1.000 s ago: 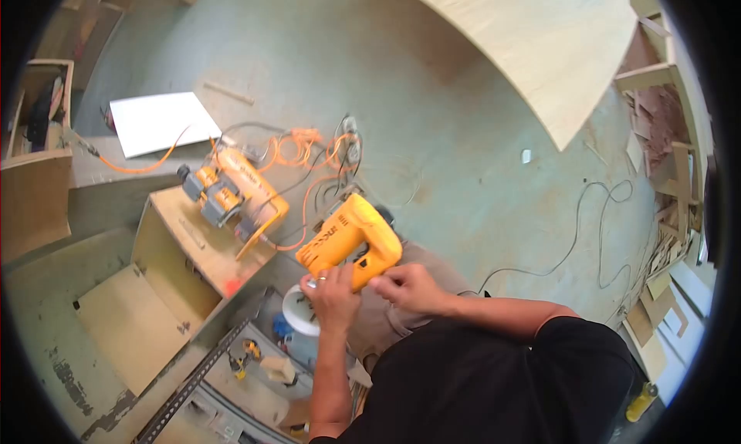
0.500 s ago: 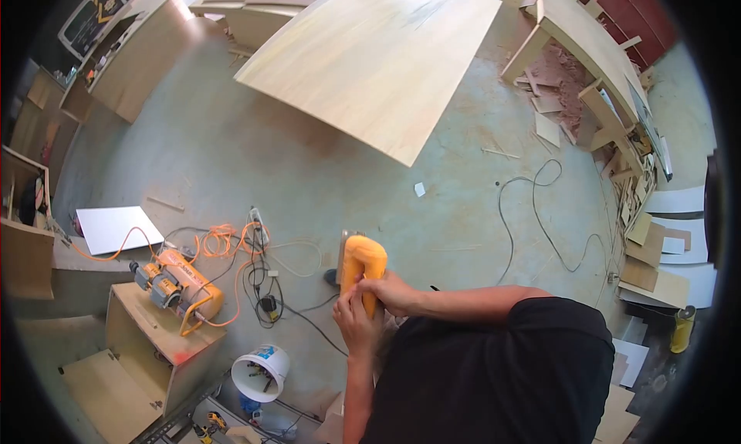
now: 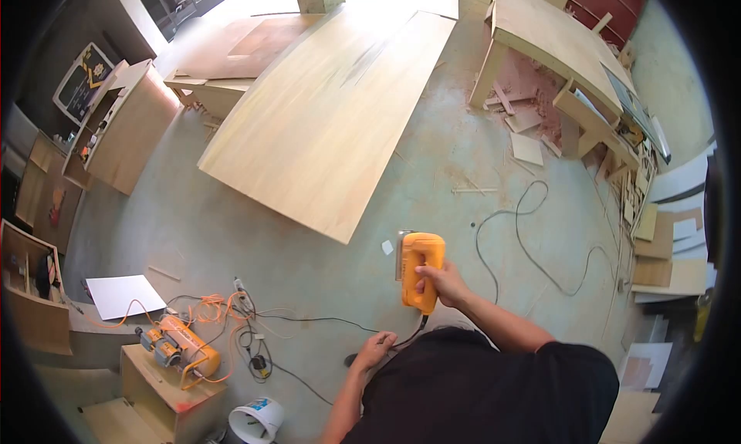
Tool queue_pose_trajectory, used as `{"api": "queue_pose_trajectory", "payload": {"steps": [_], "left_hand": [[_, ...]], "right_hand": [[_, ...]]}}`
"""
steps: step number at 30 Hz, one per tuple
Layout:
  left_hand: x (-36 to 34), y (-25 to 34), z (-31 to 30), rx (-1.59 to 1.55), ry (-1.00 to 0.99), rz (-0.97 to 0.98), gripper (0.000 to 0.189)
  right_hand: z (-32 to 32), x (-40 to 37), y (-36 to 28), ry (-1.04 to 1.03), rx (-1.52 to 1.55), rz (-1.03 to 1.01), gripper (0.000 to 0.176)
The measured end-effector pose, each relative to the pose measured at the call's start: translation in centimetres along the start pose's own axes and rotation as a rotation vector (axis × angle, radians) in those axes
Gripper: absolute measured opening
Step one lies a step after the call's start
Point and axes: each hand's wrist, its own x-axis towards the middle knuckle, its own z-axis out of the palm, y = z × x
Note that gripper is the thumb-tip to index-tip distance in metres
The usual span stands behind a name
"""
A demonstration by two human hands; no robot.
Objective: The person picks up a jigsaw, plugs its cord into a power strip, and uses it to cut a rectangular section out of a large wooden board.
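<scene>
Right hand [image 3: 441, 283] wrapped around its handle, a person holds a yellow jigsaw [image 3: 423, 270] above the workshop floor [image 3: 309, 278], left hand [image 3: 377, 349] closed on its black cord [image 3: 411, 337]. A white bucket [image 3: 272, 415] holds indistinct items near an open cabinet [image 3: 144, 372] bearing an orange air compressor [image 3: 187, 344].

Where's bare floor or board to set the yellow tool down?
Floor between the big plywood board, left cabinet and white panel; the board's near half too. Crowded: floor around the orange compressor, with tangled orange hose, and under the right-hand table, strewn with scraps.
</scene>
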Motion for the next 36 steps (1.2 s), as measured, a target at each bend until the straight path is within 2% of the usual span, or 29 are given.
{"api": "queue_pose_trajectory", "payload": {"steps": [1,2,5,7,9,10,12,15,16,17,18,20,21,22,25,28,31,34,36], "left_hand": [[2.3,2.0,0.7,0.07,-0.031,-0.011,0.041],[4.4,3.7,1.4,0.005,-0.061,-0.038,0.042],[11.3,9.1,1.9,0.287,-0.178,-0.12,0.05],[15.7,10.6,2.5,0.391,-0.045,-0.013,0.061],[21.0,10.8,2.2,0.238,0.065,-0.028,0.062],[23.3,11.9,1.7,0.031,0.143,-0.081,0.061],[28.9,14.5,-0.5,-0.373,0.313,-0.158,0.061],[36.2,16.7,-5.1,-0.94,0.693,-0.228,0.058],[42.1,9.2,-7.5,-0.714,0.915,-0.084,0.058],[42.4,9.3,-9.9,-0.399,1.166,-0.143,0.061],[42.4,9.9,-12.6,-0.068,1.394,-0.204,0.064],[41.4,9.1,-18.8,0.012,1.618,-0.528,0.071],[40.6,8.9,-21.6,-0.127,1.622,-0.733,0.077],[39.6,9.5,-23.8,-0.102,1.675,-0.869,0.073],[40.1,2.4,-28.3,-0.378,1.311,-0.704,0.069],[40.0,2.5,-27.5,-0.18,1.411,-0.721,0.07],[39.1,1.5,-27.5,-0.455,1.254,-0.66,0.074],[38.8,3.9,-26.7,-0.272,1.348,-0.67,0.075],[37.7,6.2,-26.5,-0.274,1.41,-0.599,0.073]], "right_hand": [[-2.8,1.5,-1.7,0.051,0.007,-0.039,0.027],[-5.6,2.6,-3.7,0.095,-0.041,-0.101,0.026],[-12.3,5.3,-8.8,0.24,-0.207,-0.243,0.021],[-15.7,6.8,-11.9,0.343,-0.24,-0.319,0.021],[-19.3,8.5,-14.5,0.395,-0.217,-0.343,0.022],[-20.8,9.2,-15.5,0.42,-0.224,-0.357,0.023],[-22.6,11.0,-17.6,0.463,-0.226,-0.386,0.023],[-24.7,13.9,-19.3,0.515,-0.195,-0.398,0.03],[-24.5,14.5,-20.0,0.53,-0.142,-0.357,0.031],[-24.2,14.7,-20.9,0.545,-0.096,-0.311,0.032],[-24.3,15.1,-21.6,0.567,-0.085,-0.267,0.031],[-23.1,16.3,-22.4,0.595,-0.092,-0.206,0.029],[-22.3,16.9,-22.7,0.608,-0.119,-0.178,0.028],[-21.6,18.1,-22.8,0.605,-0.144,-0.132,0.026],[-20.4,21.7,-23.0,0.609,-0.17,0.03,0.023],[-20.5,26.6,-22.2,0.615,-0.076,0.163,0.019],[-19.4,30.7,-21.7,0.576,-0.015,0.199,0.019],[-17.0,33.6,-22.7,0.515,-0.037,0.219,0.021],[-15.4,35.3,-23.8,0.489,-0.088,0.234,0.021]]}}
